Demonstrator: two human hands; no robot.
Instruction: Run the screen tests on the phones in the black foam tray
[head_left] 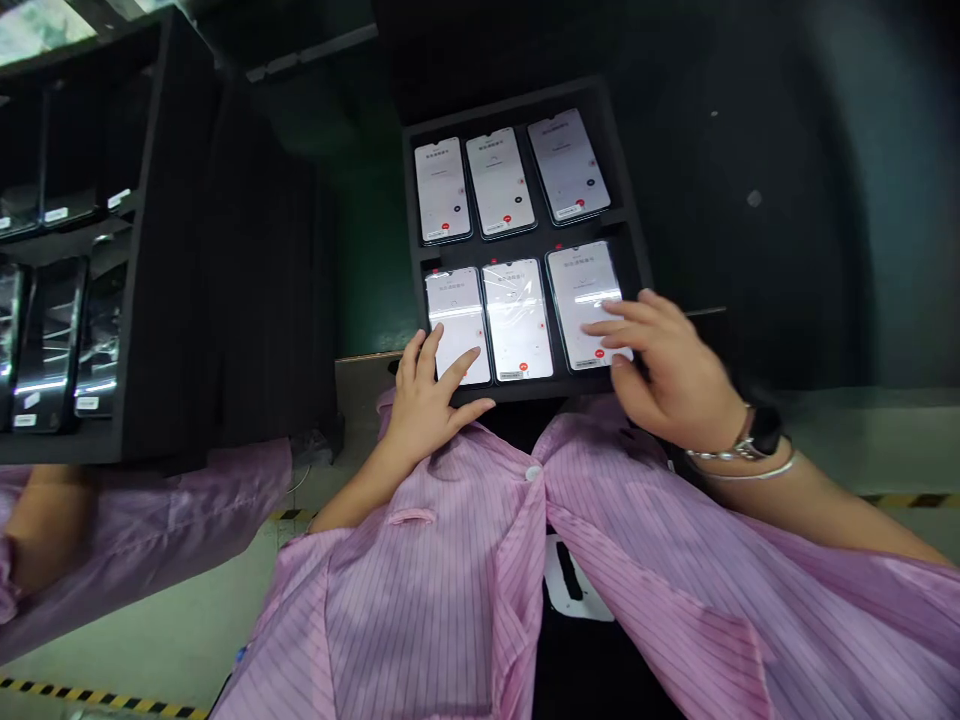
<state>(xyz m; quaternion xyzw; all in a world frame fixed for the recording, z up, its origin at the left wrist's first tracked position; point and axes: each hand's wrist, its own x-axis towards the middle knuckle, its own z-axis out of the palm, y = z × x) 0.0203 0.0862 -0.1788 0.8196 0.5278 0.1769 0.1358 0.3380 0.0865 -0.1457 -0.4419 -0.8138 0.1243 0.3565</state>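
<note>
A black foam tray [517,245] holds several lit smartphones in two rows. My left hand [427,395] lies with fingers spread at the tray's near left corner, over the lower part of the near-left smartphone [454,300]. Over the near-right smartphone [581,275], my right hand [667,365] has its fingers stretched across the screen; whether they touch the glass I cannot tell. Between them sits the near-middle smartphone [517,315], uncovered. In the far row are a left smartphone [441,185], a middle smartphone [499,180] and a right smartphone [566,165], all showing pale screens.
To the left, stacked black trays [225,300] rise beside me, the top one holding dark-screened phones [49,340]. A co-worker's arm [52,520] in a pink sleeve is at lower left. The dark work table [787,250] extends right; striped floor tape [105,700] runs below.
</note>
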